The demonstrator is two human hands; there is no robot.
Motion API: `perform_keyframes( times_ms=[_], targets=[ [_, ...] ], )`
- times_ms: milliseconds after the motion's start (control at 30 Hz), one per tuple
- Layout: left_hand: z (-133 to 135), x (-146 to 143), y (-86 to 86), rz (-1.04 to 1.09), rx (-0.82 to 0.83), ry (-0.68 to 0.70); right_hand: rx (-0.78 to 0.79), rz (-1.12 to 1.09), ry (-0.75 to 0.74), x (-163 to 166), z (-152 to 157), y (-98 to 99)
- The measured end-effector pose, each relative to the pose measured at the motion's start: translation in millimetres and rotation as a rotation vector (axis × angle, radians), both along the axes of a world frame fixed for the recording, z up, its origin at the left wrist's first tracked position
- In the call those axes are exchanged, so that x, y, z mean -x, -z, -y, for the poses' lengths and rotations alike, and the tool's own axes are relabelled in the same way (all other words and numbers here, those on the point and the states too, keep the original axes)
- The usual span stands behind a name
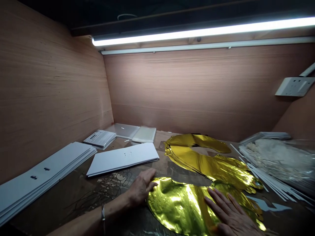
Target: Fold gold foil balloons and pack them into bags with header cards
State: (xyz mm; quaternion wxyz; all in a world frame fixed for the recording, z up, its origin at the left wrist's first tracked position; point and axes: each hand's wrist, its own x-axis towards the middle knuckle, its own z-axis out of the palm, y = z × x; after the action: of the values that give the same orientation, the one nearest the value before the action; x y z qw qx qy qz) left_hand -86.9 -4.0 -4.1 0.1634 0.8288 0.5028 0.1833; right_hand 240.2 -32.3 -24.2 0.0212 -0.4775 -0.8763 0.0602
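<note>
A flat, shiny gold foil balloon (176,200) lies on the table in front of me. My left hand (142,187), with a metal bangle on its wrist, is at the balloon's left edge. Its fingers are bent and the thumb meets the foil there, partly hiding the grip. Flat on the right part of the same balloon rests my right hand (228,211), fingers stretched out. Just beyond, a stack of gold foil balloons (197,159) is spread in a curved shape, its right end close to the balloon under my hand.
White cards with small slots form a long stack (56,164) at left and a smaller stack (125,159) mid-table. Printed cards (99,138) and clear plastic sleeves (144,134) lie behind. On the right are thin white sticks (273,185) and a plastic bag (280,157). Wooden panels enclose the table.
</note>
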Motion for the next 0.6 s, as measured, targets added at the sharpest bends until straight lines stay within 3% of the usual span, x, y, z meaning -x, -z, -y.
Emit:
perform_keyframes(
  times_ms=[67,167,300,467,600],
  targets=[
    [-7,0,-5.6,0.082,0.005,-0.183,0.001,-0.030,0.004,-1,1,1.8],
    [-18,-1,-11.8,0.231,0.234,-0.327,0.019,-0.058,0.000,-2,4,0.7],
    [-20,-3,-20.4,0.525,0.409,-0.361,0.056,-0.062,0.009,1,9,-7.1],
    [12,-18,-20.3,1.336,0.511,-0.464,0.075,-0.054,0.064,9,12,-12.8],
    [30,-31,-5.1,1.495,0.545,-0.502,0.083,-0.058,0.090,12,13,-11.7]
  ],
)
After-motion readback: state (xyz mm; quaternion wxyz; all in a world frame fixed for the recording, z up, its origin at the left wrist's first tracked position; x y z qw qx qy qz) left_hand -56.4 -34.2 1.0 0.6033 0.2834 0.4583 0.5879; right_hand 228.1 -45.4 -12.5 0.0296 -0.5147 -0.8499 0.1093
